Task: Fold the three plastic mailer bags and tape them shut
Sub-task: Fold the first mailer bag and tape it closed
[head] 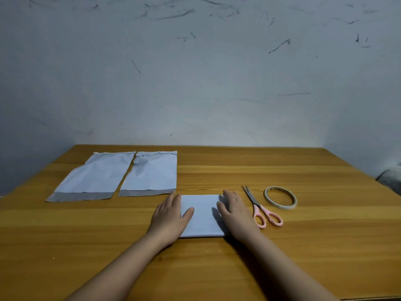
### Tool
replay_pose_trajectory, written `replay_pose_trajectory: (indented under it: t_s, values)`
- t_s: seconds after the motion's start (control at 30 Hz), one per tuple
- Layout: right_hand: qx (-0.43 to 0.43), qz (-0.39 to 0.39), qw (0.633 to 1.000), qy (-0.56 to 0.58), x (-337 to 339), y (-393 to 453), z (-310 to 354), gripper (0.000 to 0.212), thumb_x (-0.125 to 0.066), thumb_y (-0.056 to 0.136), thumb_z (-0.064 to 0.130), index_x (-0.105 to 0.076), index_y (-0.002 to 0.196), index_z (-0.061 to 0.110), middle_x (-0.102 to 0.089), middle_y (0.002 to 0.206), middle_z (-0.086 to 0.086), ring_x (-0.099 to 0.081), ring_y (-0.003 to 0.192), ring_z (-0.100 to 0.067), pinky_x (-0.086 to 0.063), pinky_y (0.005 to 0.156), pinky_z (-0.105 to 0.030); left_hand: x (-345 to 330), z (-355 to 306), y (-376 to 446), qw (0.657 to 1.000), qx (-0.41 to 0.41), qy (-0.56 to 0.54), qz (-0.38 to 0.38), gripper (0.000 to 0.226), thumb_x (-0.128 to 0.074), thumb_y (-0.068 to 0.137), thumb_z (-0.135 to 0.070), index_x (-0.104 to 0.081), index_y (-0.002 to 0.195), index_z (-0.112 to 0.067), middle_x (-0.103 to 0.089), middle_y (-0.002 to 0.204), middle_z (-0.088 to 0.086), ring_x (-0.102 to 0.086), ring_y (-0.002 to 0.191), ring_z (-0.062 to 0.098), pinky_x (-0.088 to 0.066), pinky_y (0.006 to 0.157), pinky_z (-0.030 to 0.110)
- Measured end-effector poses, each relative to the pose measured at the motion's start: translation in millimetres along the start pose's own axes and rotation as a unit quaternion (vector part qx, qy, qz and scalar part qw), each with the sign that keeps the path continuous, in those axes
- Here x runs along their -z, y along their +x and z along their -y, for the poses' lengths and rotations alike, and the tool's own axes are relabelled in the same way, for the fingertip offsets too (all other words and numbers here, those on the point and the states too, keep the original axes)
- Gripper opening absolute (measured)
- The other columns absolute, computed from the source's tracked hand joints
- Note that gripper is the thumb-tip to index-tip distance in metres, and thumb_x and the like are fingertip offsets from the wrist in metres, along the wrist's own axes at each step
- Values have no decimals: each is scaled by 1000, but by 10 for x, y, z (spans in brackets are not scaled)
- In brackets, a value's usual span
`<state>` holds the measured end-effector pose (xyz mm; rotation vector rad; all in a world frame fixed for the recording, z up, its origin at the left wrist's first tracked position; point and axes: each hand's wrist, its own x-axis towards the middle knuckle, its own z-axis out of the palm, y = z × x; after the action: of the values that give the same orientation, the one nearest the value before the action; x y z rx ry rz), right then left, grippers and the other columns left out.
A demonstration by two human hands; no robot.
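Head view: both palms (168, 213) flat on mailer (201, 216)

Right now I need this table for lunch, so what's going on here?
A person is pressing a folded mailer bag flat with the left hand and right hand. Two more mailer bags lie unfolded at the far left. Scissors and a tape roll sit untouched at the right.
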<state>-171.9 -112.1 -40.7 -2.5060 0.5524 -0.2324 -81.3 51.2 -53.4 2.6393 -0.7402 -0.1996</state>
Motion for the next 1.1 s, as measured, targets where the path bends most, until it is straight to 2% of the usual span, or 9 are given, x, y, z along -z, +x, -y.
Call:
replay_pose_trajectory:
  t_s: [0.17,0.4,0.47,0.57,0.63,0.7,0.8,0.9,1.1]
  values:
    - [65,14,988,-140,-44,-77,25,55,-27,102,42,-20,152,19,-15,160,2,-3,148,-12,-4,118,-31,-45,-153,-66,993,-93,74,-19,60,-23,100,-51,-7,153,-26,-2,160,-8,1,147,10,1,117,30]
    - [59,35,989,-130,-185,-102,-47,59,-25,100,45,-18,152,18,-10,161,0,-1,148,-13,-4,120,-32,-185,-170,-62,992,-104,65,3,59,-21,99,-54,-9,152,-32,-1,160,-9,2,147,10,-3,118,30]
    - [57,34,993,-100,-164,-78,-36,58,-29,99,45,-25,150,18,-20,159,-2,-13,147,-15,-13,119,-33,-157,-179,-47,995,-101,12,13,58,-25,99,-52,-14,151,-31,-5,160,-9,-2,147,10,-6,118,31]
    - [34,4,997,-64,-12,34,-30,49,-40,98,41,-40,142,19,-44,143,-1,-40,130,-16,-34,108,-32,-13,-153,42,995,-68,-70,-27,50,-38,99,-43,-33,145,-25,-30,152,-5,-26,140,14,-24,114,32]
    - [33,-15,993,-116,116,158,-61,42,-42,98,37,-47,137,20,-51,136,-1,-47,123,-17,-41,102,-34,116,-56,155,997,-28,-57,-53,44,-44,96,-37,-43,138,-22,-43,142,-2,-39,131,17,-35,107,34]
    - [39,-11,983,-181,211,293,-100,38,-42,98,31,-52,133,20,-54,132,-3,-49,119,-21,-42,98,-35,219,40,267,999,2,-34,-38,40,-48,94,-31,-49,133,-21,-49,135,1,-45,125,19,-41,102,36]
    - [34,42,974,-222,284,479,-101,37,-47,96,29,-53,132,20,-50,130,-7,-46,120,-27,-40,97,-35,312,55,385,1000,-3,-15,-9,36,-51,93,-25,-52,128,-20,-52,131,1,-51,119,18,-45,97,33]
    - [19,94,972,-214,365,637,-35,44,-58,89,33,-53,130,20,-47,131,-7,-46,120,-27,-41,99,-36,353,-3,493,998,-20,56,-24,36,-53,90,-28,-53,126,-23,-49,130,1,-50,118,20,-45,95,34]
    - [-22,160,970,-184,425,860,-41,53,-75,77,35,-56,122,15,-58,126,-6,-56,112,-23,-46,87,-30,409,-76,665,992,-40,112,33,43,-57,86,-37,-51,127,-25,-51,131,-2,-45,122,19,-42,96,34]
